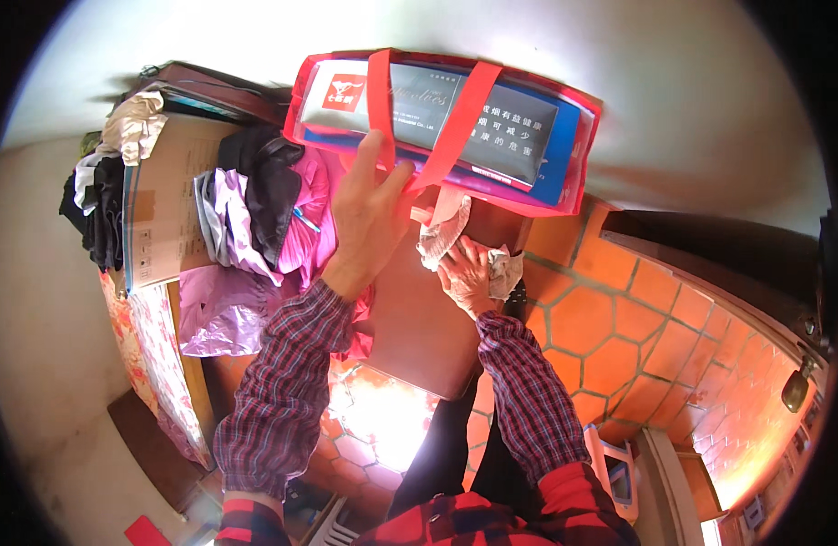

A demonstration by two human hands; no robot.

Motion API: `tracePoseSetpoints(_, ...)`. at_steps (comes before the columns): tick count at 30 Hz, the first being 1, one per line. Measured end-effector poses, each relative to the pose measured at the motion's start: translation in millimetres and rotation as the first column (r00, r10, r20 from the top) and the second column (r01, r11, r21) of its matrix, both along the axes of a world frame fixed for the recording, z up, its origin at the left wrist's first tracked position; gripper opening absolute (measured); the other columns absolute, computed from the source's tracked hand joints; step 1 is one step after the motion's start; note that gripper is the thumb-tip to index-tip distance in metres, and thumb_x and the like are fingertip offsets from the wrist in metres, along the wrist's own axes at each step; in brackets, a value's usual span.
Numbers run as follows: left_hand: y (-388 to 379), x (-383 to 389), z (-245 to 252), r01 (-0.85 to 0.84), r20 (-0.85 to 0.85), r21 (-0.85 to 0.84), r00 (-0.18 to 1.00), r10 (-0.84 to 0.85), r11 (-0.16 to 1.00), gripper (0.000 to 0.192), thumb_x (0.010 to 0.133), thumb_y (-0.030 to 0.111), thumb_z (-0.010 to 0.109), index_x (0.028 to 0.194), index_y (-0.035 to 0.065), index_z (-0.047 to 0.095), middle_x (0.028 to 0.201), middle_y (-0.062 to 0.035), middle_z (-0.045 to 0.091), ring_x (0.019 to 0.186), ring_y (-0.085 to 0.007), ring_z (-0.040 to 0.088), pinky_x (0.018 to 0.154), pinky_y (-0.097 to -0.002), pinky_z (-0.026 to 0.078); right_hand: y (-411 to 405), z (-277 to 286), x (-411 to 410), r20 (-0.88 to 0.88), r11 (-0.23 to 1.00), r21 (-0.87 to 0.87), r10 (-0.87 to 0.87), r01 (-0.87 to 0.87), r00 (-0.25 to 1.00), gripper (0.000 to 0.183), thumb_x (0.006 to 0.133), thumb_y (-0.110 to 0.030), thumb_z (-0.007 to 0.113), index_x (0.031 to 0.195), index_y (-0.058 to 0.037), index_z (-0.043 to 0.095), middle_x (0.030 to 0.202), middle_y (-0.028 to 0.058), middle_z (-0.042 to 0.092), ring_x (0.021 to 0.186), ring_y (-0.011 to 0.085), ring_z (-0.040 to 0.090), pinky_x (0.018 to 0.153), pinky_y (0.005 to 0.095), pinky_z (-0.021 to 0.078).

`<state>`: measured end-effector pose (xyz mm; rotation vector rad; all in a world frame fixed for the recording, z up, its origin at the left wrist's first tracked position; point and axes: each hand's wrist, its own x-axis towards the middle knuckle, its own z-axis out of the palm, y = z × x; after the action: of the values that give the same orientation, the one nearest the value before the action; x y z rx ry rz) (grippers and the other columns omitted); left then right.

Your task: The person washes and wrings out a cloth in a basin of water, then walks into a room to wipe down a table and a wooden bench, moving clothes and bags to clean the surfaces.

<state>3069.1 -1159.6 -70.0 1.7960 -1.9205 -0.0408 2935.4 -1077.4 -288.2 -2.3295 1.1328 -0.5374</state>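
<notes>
A red-edged clear bag (578, 181) with red straps stands against the wall, holding a grey carton (419, 99) that bears writing and a blue box (563, 150). My left hand (369, 215) is at the front of this bag, its fingers around a red strap (453, 133); the palm hides part of the grip. Lower and to the right, my right hand (466, 273) presses a crumpled, pale cloth (506, 271) onto the brown tabletop (419, 327). Cloth shows on both sides of the fingers, just below the bag.
Left of the table are piled clothes (258, 184), a cardboard box (166, 198) and a shiny purple bag (227, 317). Orange hexagonal floor tiles (582, 317) lie to the right, beyond the table's edge. A dark recess (719, 239) runs along the right wall.
</notes>
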Motion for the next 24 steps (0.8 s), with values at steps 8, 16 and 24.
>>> tracePoseSetpoints(8,29,13,6,-0.073,-0.159,0.095,0.983,0.088,0.993,0.014,0.071,0.002,0.067,0.083,-0.0019,0.061,0.103,-0.0116,0.048,0.084,-0.0239,0.055,0.071,-0.0304,0.045,0,-5,-10,0.064,0.991,-0.084,0.112,-0.106,0.992,0.015,0.066,-0.017,0.063,0.081,-0.0142,0.062,0.106,0.0035,0.053,0.109,0.0260,0.043,0.085,0.0448,0.0340)
tracePoseSetpoints(16,169,5,93,-0.329,0.065,-0.006,0.942,0.329,0.944,0.014,0.064,-0.001,0.063,0.077,-0.0002,0.061,0.097,-0.0140,0.057,0.083,-0.0272,0.057,0.071,-0.0331,0.046,-28,-17,-104,0.034,0.986,-0.021,0.164,-0.163,0.986,0.018,0.075,-0.006,0.052,0.092,-0.0067,0.058,0.093,0.0124,0.055,0.095,0.0301,0.049,0.079,0.0413,0.0415)
tracePoseSetpoints(24,285,-32,68,-0.317,0.041,0.294,0.947,0.319,0.902,0.028,0.054,0.002,0.073,0.079,0.0038,0.062,0.103,-0.0141,0.052,0.078,-0.0280,0.059,0.060,-0.0339,0.050,-96,35,-14,0.137,0.971,0.231,-0.098,0.065,0.986,0.024,0.079,-0.013,0.052,0.101,-0.0064,0.057,0.105,0.0141,0.054,0.104,0.0351,0.045,0.087,0.0472,0.0358)
